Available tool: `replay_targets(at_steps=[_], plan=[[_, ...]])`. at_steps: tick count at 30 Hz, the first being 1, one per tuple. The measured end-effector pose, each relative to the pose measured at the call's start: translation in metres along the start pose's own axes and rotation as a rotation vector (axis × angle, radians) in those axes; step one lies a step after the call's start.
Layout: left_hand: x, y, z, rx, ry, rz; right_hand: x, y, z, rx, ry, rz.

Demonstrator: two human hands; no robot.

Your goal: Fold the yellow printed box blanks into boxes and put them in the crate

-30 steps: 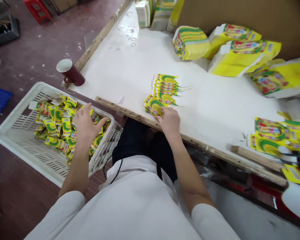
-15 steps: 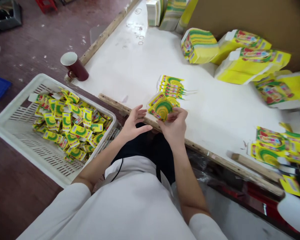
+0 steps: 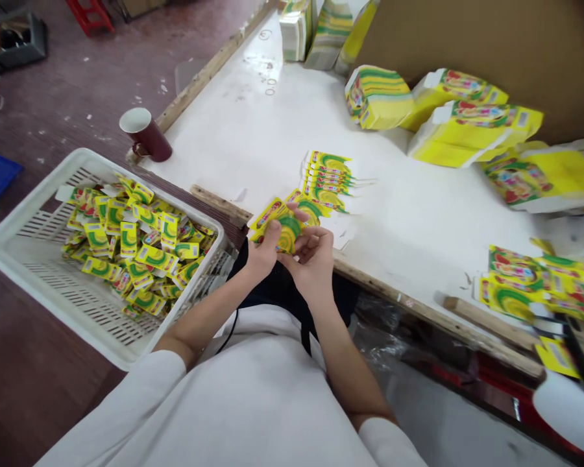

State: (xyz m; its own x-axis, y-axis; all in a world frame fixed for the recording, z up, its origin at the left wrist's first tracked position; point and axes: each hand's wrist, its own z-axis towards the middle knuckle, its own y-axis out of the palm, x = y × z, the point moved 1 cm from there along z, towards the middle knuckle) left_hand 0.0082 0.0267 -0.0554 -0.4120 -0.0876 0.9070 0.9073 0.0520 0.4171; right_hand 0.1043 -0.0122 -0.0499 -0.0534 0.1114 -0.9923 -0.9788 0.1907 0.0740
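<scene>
A yellow and green printed carton (image 3: 288, 232) is held between my two hands above the table's near edge. My left hand (image 3: 267, 250) is closed on its left side, thumb across the front. The fingers of my right hand (image 3: 315, 256) pinch its lower right side. Just beyond lies an overlapping row of similar flat cartons (image 3: 327, 178) on the white table (image 3: 224, 146). To my left, a white plastic basket (image 3: 34, 272) contains many small folded yellow cartons (image 3: 143, 250).
A maroon mug (image 3: 150, 139) stands on the table's left corner. Bundles of yellow cartons (image 3: 477, 133) line the back by a brown board (image 3: 467, 39). More flat cartons (image 3: 520, 279) lie at the right, near a wooden strip (image 3: 491, 324). Wooden strips edge the table.
My right hand has drawn the carton left and toward me, off the row. My left hand, open before, has closed on its left side. The view has shifted slightly.
</scene>
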Motion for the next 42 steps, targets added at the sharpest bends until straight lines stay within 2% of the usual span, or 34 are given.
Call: replay_targets(at_steps=[3,5,9,13,15,19,21,24,26,29,32,35,37,39,42], plan=[[0.001,-0.004,0.0,-0.052,0.022,0.034,-0.005,0.001,-0.001,-0.06,0.054,0.162],[0.004,-0.003,0.002,-0.039,0.019,0.026,-0.009,0.001,-0.003,-0.104,0.055,0.193],[0.014,0.008,0.012,0.072,-0.002,-0.087,-0.01,0.004,-0.008,-0.181,0.019,0.099],[0.017,0.011,0.018,0.063,0.0,-0.14,-0.001,0.005,-0.008,-0.199,-0.008,-0.039],[0.013,0.005,0.017,0.013,-0.043,-0.093,0.003,0.001,-0.002,-0.154,-0.002,-0.048],[0.005,-0.01,0.011,-0.164,-0.09,-0.093,0.002,-0.01,0.009,-0.101,0.001,0.019],[0.002,-0.015,0.011,-0.128,-0.071,-0.096,-0.002,-0.012,0.011,-0.117,-0.025,0.012],[0.004,-0.02,0.014,-0.005,-0.024,-0.041,-0.007,-0.014,0.009,-0.122,-0.089,-0.142],[0.011,-0.023,0.016,-0.009,-0.022,0.036,-0.01,-0.019,0.008,-0.102,-0.153,-0.285],[0.037,-0.028,0.019,-0.099,0.019,0.192,-0.018,-0.034,0.011,-0.015,-0.296,-0.501],[0.074,-0.032,0.021,-0.225,0.198,0.452,-0.03,-0.044,0.013,0.058,-0.457,-0.732],[0.094,-0.028,0.018,-0.49,0.269,0.82,-0.039,-0.042,0.011,0.003,-0.565,-0.809],[0.092,-0.024,0.015,-0.669,0.209,1.032,-0.04,-0.038,0.009,-0.027,-0.601,-0.8],[0.083,-0.021,0.012,-0.759,0.126,1.148,-0.038,-0.036,0.006,-0.046,-0.596,-0.794],[0.067,-0.017,0.008,-0.688,0.075,1.163,-0.031,-0.04,0.005,0.024,-0.518,-0.718]])
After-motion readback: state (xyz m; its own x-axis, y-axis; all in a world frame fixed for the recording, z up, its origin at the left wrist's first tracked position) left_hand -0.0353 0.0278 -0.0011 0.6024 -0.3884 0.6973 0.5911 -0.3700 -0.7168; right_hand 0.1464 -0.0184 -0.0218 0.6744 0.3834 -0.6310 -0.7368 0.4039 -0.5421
